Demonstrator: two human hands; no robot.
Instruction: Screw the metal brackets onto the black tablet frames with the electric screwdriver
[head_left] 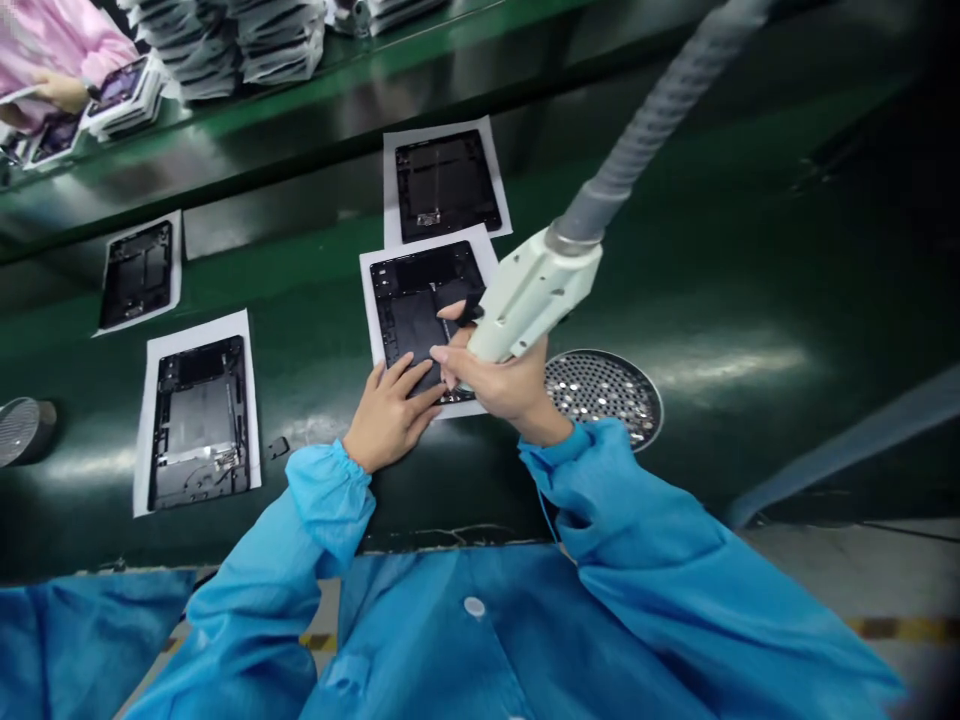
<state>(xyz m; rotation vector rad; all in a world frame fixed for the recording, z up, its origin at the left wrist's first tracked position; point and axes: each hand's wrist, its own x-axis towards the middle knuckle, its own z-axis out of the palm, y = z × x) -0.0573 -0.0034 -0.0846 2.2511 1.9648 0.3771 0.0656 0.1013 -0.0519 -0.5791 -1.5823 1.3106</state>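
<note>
Meanwhile, right hand [499, 385] grips a white hose nozzle [532, 295], open left hand [390, 415] flat on black housing [409, 295]

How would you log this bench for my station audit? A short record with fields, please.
left hand: spread flat on a black tablet chassis
right hand: gripping a white handheld tool on a grey ribbed hose, fingertips on the chassis
under chassis: white paper sheet
other units: three more chassis on paper
beside right hand: perforated metal disc
nearby: co-worker's pink sleeve by stacked units
</note>
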